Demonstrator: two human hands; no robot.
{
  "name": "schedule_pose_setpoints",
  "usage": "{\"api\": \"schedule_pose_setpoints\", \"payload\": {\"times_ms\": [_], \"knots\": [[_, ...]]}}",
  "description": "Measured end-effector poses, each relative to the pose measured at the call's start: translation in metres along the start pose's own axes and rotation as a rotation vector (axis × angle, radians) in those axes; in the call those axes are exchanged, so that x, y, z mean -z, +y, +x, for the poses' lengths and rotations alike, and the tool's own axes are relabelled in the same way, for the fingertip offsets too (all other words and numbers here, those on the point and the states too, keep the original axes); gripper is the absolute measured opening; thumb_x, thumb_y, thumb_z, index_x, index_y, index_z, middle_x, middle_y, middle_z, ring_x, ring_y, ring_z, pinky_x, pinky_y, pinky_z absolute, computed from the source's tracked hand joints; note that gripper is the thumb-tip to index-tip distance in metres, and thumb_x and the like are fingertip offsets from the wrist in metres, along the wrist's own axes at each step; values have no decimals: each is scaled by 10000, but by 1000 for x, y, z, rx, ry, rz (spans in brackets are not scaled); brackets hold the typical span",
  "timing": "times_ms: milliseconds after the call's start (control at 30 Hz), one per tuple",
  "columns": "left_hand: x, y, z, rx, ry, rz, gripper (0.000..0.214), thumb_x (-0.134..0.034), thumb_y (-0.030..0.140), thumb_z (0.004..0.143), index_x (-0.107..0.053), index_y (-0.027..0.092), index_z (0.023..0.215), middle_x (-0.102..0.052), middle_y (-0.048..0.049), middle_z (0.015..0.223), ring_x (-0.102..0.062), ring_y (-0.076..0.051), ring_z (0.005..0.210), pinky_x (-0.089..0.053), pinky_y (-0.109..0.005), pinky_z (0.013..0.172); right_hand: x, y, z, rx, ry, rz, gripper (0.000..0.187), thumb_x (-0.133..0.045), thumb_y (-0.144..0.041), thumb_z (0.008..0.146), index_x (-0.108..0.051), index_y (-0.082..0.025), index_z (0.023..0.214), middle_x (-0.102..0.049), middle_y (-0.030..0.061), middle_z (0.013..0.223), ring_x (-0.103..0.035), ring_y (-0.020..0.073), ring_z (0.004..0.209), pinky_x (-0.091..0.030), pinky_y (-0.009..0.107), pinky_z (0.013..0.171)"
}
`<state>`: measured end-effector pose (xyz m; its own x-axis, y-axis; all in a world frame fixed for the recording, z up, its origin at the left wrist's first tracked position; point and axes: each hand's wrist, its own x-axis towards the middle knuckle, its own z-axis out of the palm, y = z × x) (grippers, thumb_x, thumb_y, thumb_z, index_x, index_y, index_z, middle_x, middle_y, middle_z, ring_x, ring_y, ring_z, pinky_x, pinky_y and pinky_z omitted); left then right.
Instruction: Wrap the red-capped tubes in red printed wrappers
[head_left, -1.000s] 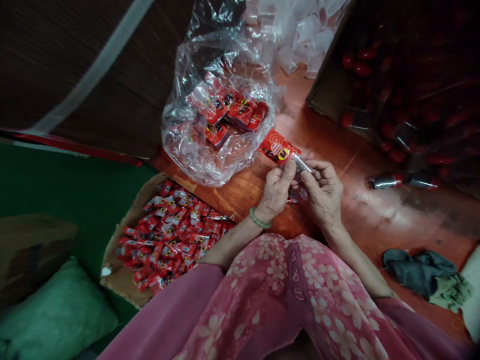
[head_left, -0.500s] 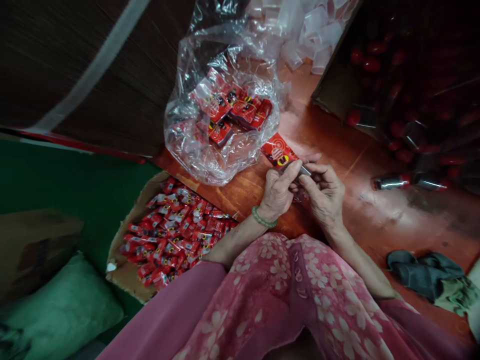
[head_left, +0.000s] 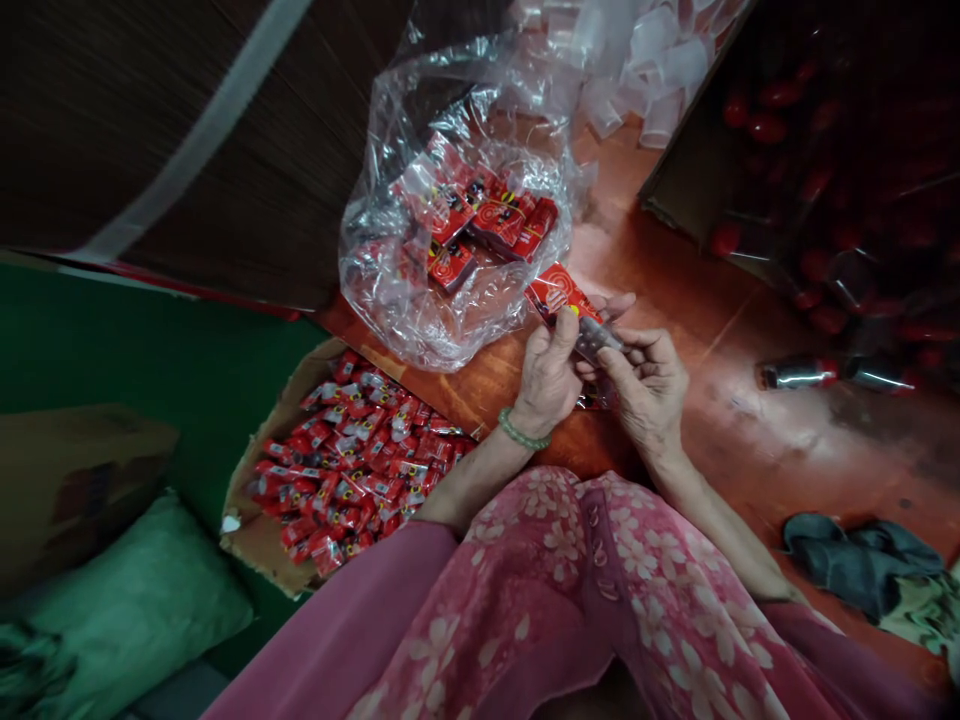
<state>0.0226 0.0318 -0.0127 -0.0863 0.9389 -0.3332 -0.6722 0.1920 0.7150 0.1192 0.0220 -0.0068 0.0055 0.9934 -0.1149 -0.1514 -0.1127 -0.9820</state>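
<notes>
Between my two hands is a red printed packet [head_left: 556, 290] with a yellow mark. My left hand [head_left: 547, 385] is closed on it, the thumb pressed on its face. A small dark glossy bottle [head_left: 595, 338] lies against the packet's near end; whether it is inside cannot be made out. My right hand [head_left: 646, 390] pinches the bottle's near end between thumb and fingers. Just beyond my left hand, a clear plastic bag [head_left: 397, 325] lies open with bundled red packets [head_left: 499, 220] in it. Something dark and shiny shows under my hands, mostly hidden.
To the left, a cardboard box [head_left: 255, 450] holds many filled red packets [head_left: 360, 460]. Dark bottles with red caps [head_left: 796, 374] lie on the right, by a shadowed box [head_left: 679, 215]. Translucent plastic cups [head_left: 652, 70] are piled at the back. Dark cloth [head_left: 855, 560] lies at right.
More of the dark bottle shows between my hands. My left thumb has shifted across the packet and covers part of the yellow mark. The whole view has moved slightly.
</notes>
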Motion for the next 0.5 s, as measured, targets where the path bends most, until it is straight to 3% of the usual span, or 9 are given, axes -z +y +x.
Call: {"api": "schedule_pose_setpoints", "payload": {"times_ms": [167, 300, 500], "knots": [[-2, -9, -5, 14, -49, -49, 488, -718, 660, 824, -738, 188, 948, -789, -87, 1057, -727, -252, 1113, -614, -332, 838, -1, 4, 5, 63, 46, -61, 360, -843, -493, 777, -618, -234, 887, -728, -40, 773, -724, 122, 644, -624, 245, 638], [-1, -8, -8, 64, -105, -21, 490, -702, 647, 843, -760, 182, 987, -775, -92, 1124, -714, -251, 1148, -598, -341, 919, 6, 8, 11, 10, 5, -18, 411, -880, -488, 716, -593, -239, 871, -691, -68, 722, -645, 88, 549, -565, 206, 558], [0, -1, -18, 149, -158, -15, 506, -756, 677, 767, -752, 183, 874, -745, -108, 1221, -681, -276, 1201, -577, -368, 963, 15, 2, 14, 47, -48, -45, 491, -942, -477, 609, -541, -217, 722, -614, -88, 626, -567, 59, 502, -491, 159, 505]]}}
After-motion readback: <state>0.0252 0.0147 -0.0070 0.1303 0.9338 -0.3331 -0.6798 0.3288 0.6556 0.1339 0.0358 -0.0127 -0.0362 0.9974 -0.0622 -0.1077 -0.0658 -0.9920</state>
